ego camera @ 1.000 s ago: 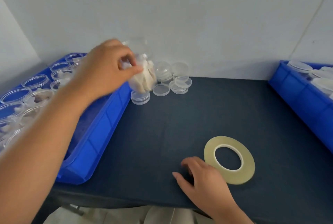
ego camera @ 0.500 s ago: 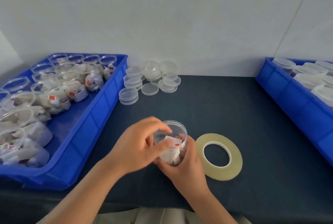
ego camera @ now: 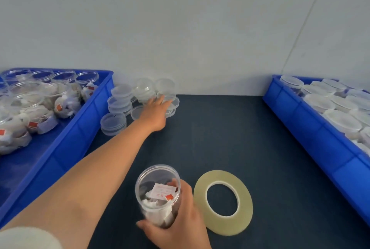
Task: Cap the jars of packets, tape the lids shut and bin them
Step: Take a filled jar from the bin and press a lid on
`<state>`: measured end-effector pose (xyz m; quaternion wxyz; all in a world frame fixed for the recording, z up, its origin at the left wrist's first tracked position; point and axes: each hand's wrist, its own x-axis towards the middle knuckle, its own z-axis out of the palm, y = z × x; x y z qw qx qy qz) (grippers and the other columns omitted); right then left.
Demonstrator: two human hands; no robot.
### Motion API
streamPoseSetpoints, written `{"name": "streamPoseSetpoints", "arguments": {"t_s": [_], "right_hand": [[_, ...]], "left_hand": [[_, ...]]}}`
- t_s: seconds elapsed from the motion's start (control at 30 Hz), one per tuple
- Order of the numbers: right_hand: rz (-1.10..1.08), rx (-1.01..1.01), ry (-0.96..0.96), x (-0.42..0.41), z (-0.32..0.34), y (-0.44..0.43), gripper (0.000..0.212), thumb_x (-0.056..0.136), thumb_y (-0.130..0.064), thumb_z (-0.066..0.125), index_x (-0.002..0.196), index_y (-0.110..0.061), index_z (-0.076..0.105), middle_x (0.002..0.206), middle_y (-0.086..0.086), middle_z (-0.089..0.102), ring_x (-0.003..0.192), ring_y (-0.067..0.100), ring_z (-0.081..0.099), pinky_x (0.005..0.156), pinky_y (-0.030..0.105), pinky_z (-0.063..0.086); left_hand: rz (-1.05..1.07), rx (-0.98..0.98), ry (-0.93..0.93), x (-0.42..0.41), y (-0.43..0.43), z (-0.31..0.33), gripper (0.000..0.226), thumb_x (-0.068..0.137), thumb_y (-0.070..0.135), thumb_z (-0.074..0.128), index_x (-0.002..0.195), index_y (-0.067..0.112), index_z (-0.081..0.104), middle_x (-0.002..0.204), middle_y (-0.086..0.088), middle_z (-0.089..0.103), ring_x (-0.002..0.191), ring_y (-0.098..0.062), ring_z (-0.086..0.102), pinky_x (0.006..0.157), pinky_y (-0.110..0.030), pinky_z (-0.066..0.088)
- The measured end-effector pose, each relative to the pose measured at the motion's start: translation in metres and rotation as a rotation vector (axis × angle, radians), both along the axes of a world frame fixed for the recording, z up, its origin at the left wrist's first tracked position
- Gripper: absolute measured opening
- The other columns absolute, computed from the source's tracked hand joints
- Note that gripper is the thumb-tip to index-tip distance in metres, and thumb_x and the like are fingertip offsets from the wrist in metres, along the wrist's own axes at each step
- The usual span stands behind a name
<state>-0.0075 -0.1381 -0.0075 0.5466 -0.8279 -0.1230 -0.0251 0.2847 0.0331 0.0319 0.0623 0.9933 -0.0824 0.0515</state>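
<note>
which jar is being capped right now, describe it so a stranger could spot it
Start from the dark table between the two blue bins. Near its front edge, just left of the flat tape roll, the right hand grips one clear jar of packets. Unlike every other jar, it stands outside the bins, open and lidless.

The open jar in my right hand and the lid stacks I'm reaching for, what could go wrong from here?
1. The lids stand in loose, uneven stacks by the wall; the left hand reaching among them could topple one or lift two nested lids together.
2. The jar is uncapped, gripped low by the right hand alone, with packets near its mouth; tilting it might spill some.
3. The tape roll lies right beside that hand and could get nudged.
</note>
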Motion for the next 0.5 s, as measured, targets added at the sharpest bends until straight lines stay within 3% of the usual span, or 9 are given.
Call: {"name": "streamPoseSetpoints", "arguments": {"t_s": [0.1, 0.17, 0.3, 0.4, 0.5], "right_hand": [[0.008, 0.0, -0.013, 0.003, 0.0, 0.0, 0.088, 0.058, -0.066, 0.091, 0.131, -0.055, 0.041, 0.133, -0.031, 0.059, 0.121, -0.005, 0.061, 0.097, 0.02, 0.051], [0.008, -0.018, -0.026, 0.004, 0.0, 0.0, 0.084, 0.06, -0.066, 0.09, 0.129, -0.06, 0.042, 0.132, -0.033, 0.058, 0.121, -0.007, 0.06, 0.095, 0.017, 0.05], [0.022, -0.026, -0.041, 0.005, 0.0, -0.001, 0.083, 0.062, -0.066, 0.09, 0.129, -0.061, 0.041, 0.136, -0.036, 0.052, 0.123, -0.008, 0.058, 0.096, 0.015, 0.048], [0.01, -0.034, -0.041, 0.003, -0.001, -0.001, 0.088, 0.061, -0.069, 0.088, 0.134, -0.056, 0.04, 0.137, -0.034, 0.052, 0.124, -0.007, 0.057, 0.097, 0.017, 0.049], [0.014, -0.025, -0.027, 0.001, 0.0, -0.002, 0.087, 0.063, -0.069, 0.088, 0.132, -0.058, 0.036, 0.136, -0.031, 0.054, 0.124, -0.005, 0.057, 0.098, 0.019, 0.05]], "left_hand": [[0.051, -0.046, -0.082, 0.015, 0.005, -0.013, 0.048, 0.1, 0.016, 0.064, 0.146, 0.026, 0.057, 0.149, -0.005, 0.057, 0.133, -0.034, 0.054, 0.098, -0.049, 0.053], [0.083, -0.068, -0.198, 0.013, 0.006, -0.018, 0.033, 0.098, 0.025, 0.07, 0.13, 0.022, 0.068, 0.128, -0.004, 0.069, 0.117, -0.032, 0.063, 0.084, -0.045, 0.055], [0.066, -0.111, -0.321, -0.001, 0.009, -0.023, 0.028, 0.093, 0.038, 0.078, 0.115, 0.02, 0.075, 0.112, 0.001, 0.075, 0.104, -0.03, 0.068, 0.075, -0.039, 0.051], [0.018, -0.162, -0.371, -0.019, 0.013, -0.02, 0.019, 0.099, 0.032, 0.072, 0.105, 0.015, 0.075, 0.103, 0.0, 0.075, 0.097, -0.031, 0.069, 0.075, -0.041, 0.054], [0.055, -0.386, -0.486, -0.045, 0.018, -0.006, 0.023, 0.105, 0.031, 0.065, 0.111, 0.01, 0.071, 0.103, -0.006, 0.074, 0.092, -0.025, 0.067, 0.077, -0.038, 0.05]]}}
